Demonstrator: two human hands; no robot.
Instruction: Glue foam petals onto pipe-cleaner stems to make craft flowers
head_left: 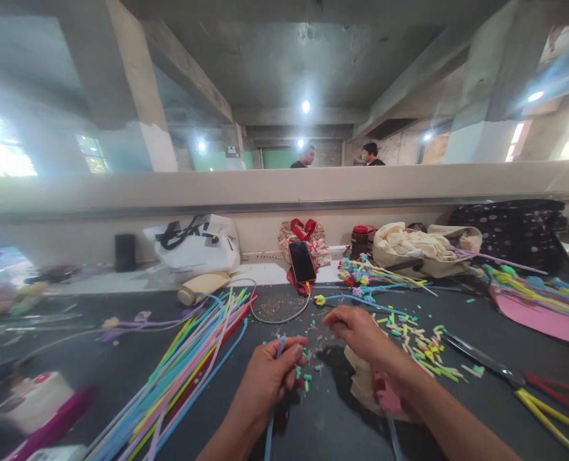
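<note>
Left hand [269,374] clamps a blue strip [278,349] just above the near table [121,378]. Right hand [361,333] is curled closed beside it, contents impossible to tell. Mid-work on that strip, it looks; a fine pinch seems needed. Coloured strips [188,365] crowd left, cut bits [423,352] and scissors [480,362] right, phone [302,261] beyond.

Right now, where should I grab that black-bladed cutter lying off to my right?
By the yellow and red handles, coming from the right with your right hand; your left hand holds a blue strand. The cutter lies flat, black blades pointing left toward the cut bits, so the handle end is free.
</note>
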